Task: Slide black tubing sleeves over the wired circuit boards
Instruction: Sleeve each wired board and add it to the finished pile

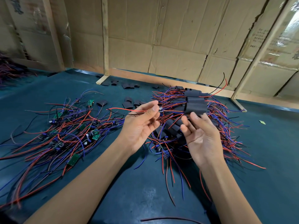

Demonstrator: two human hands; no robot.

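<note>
Sleeved boards [195,101] pile right of the left hand [139,125], which pinches a board's wires [129,110]; the right hand [200,135] lies open; bare boards [72,131] remain left.

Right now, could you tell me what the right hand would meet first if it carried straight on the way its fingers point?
Probably the black sleeve just beyond the right hand fingertips, atop the sleeved pile; depth is unclear.

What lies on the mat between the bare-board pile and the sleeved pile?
Head view: loose black sleeves lie on the green mat between the bare-board pile and the sleeved pile.
</note>
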